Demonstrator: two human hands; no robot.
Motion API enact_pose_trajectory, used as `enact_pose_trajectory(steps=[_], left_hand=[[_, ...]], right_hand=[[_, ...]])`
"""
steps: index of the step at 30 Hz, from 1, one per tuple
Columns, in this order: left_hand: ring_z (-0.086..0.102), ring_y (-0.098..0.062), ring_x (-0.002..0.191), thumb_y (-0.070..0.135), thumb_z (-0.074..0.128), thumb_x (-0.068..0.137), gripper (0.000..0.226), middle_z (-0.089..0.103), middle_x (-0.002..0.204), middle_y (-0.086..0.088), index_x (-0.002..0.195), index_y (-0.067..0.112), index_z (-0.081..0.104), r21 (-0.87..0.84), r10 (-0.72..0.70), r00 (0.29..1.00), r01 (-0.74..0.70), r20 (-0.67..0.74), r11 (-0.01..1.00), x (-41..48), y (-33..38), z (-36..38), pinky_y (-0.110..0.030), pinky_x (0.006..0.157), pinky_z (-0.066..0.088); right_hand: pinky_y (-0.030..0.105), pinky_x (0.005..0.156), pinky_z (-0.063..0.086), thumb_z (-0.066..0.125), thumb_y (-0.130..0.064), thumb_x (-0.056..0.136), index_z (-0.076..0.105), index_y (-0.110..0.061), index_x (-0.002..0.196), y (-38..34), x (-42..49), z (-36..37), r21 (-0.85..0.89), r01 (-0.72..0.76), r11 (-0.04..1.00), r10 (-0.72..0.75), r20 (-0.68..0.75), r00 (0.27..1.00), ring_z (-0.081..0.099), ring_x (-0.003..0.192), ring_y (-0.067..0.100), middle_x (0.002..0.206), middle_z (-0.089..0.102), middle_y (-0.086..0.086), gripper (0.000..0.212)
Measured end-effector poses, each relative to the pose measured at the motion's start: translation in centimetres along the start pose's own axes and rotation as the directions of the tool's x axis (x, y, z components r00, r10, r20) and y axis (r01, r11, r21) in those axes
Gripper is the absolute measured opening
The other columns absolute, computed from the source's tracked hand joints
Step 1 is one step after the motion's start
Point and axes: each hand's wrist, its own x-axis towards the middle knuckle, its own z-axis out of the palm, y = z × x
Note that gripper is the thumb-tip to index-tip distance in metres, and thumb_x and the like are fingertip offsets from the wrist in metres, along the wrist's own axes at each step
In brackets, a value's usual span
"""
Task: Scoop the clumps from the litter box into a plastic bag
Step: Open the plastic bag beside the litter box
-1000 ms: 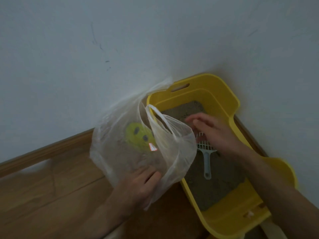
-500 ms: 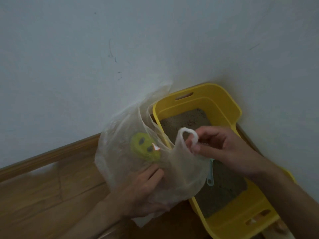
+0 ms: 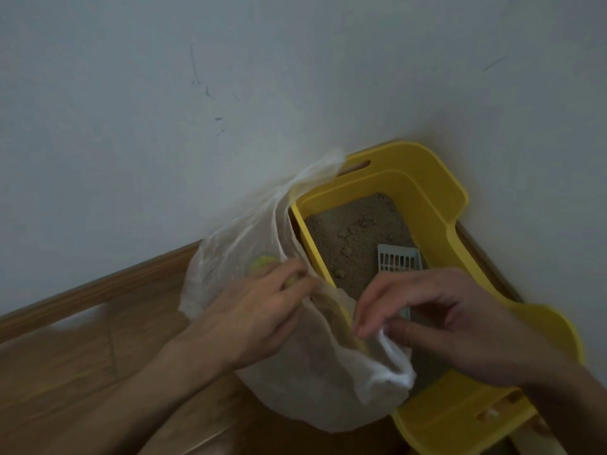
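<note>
Left hand grips plastic bag side, right hand pinches its handle; scoop lies unheld in litter box, clumps not yet scooped

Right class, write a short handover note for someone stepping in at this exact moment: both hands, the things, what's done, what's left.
Left hand grips the plastic bag near its mouth; right hand pinches a bag handle.
Bag rests against the yellow litter box at its left wall.
Scoop lies in the litter, unheld; clumps sit beside it.
Done: bag brought to the box.
Left: spread the bag open, take the scoop, lift the clumps in.
</note>
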Motion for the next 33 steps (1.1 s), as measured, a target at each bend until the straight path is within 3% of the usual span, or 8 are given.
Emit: enact_pose_trajectory(steps=[7,12,17,19,21,26,30,33], left_hand=[[0.051,-0.008,0.088,0.023,0.044,0.089,0.033,0.05,0.108,0.002,0.121,0.017,0.049,-0.131,-0.063,0.998,0.06,-0.018,0.99,-1.7,-0.1,-0.6,-0.018,0.068,0.045],[0.043,-0.008,0.074,0.017,0.042,0.086,0.025,0.043,0.093,0.002,0.08,0.008,0.064,-0.239,-0.053,0.996,0.033,-0.076,0.97,-3.6,-0.1,-1.9,-0.017,0.062,0.035],[0.045,-0.008,0.07,0.025,0.045,0.095,0.038,0.043,0.085,0.003,0.061,0.011,0.052,-0.345,-0.173,0.966,0.1,-0.19,0.933,-4.6,0.1,-1.6,-0.015,0.065,0.033],[0.045,-0.005,0.066,0.023,0.055,0.092,0.037,0.044,0.083,0.003,0.056,0.012,0.05,-0.341,-0.217,0.944,0.125,-0.248,0.932,-4.8,0.0,-1.2,-0.013,0.063,0.034],[0.049,-0.007,0.069,0.018,0.062,0.086,0.034,0.046,0.084,0.003,0.054,0.013,0.051,-0.342,-0.219,0.935,0.116,-0.28,0.932,-5.1,-0.1,-0.8,-0.016,0.06,0.039],[0.053,-0.013,0.085,0.013,0.069,0.079,0.027,0.047,0.096,-0.004,0.055,0.009,0.057,-0.346,-0.244,0.907,0.119,-0.343,0.931,-6.2,0.0,-1.3,-0.022,0.071,0.044],[0.058,-0.015,0.089,0.016,0.075,0.076,0.022,0.048,0.108,-0.009,0.058,0.008,0.063,-0.342,-0.323,0.869,0.194,-0.375,0.919,-7.6,0.1,-2.9,-0.027,0.076,0.048],[0.061,-0.011,0.096,0.028,0.073,0.077,0.018,0.047,0.122,-0.01,0.082,0.011,0.074,-0.37,-0.408,0.845,0.276,-0.347,0.887,-8.7,0.0,-4.0,-0.016,0.072,0.052]], right_hand=[[0.028,0.083,0.052,0.062,-0.006,0.09,0.076,-0.01,0.098,0.3,0.6,0.4,0.053,-0.047,0.997,0.038,0.161,0.986,0.068,0.095,0.019,0.1,0.072,0.001,0.016],[0.042,0.103,0.039,0.029,0.009,0.081,0.065,0.009,0.113,1.5,2.0,0.7,0.206,-0.141,0.968,0.037,0.442,0.896,0.058,0.117,0.031,0.119,0.067,0.017,0.048],[0.037,0.089,0.045,0.038,-0.039,0.097,0.078,-0.023,0.091,2.8,4.0,2.1,0.166,-0.156,0.974,0.119,0.213,0.97,0.063,0.097,0.018,0.097,0.069,-0.003,0.043],[0.027,0.069,0.045,0.047,-0.051,0.091,0.077,-0.028,0.083,2.5,4.8,2.7,-0.074,-0.19,0.979,0.195,0.056,0.979,0.055,0.077,0.007,0.084,0.056,-0.007,0.038],[0.02,0.064,0.037,0.051,-0.059,0.087,0.072,-0.036,0.097,2.0,5.6,3.6,-0.331,-0.226,0.916,0.254,0.041,0.966,0.048,0.076,0.005,0.085,0.045,-0.009,0.033],[0.016,0.062,0.031,0.056,-0.059,0.086,0.028,-0.056,0.136,2.4,6.7,7.2,-0.595,-0.275,0.755,0.396,0.08,0.915,0.044,0.081,0.003,0.101,0.034,-0.012,0.058],[0.023,0.07,0.04,0.063,-0.049,0.085,0.017,-0.056,0.14,3.3,6.5,8.9,-0.571,-0.323,0.754,0.443,0.08,0.893,0.05,0.089,0.012,0.117,0.036,-0.004,0.072],[0.024,0.084,0.052,0.067,-0.035,0.085,0.024,-0.048,0.142,3.8,6.4,9.5,-0.472,-0.323,0.82,0.419,0.11,0.901,0.057,0.106,0.006,0.13,0.05,-0.008,0.073]])
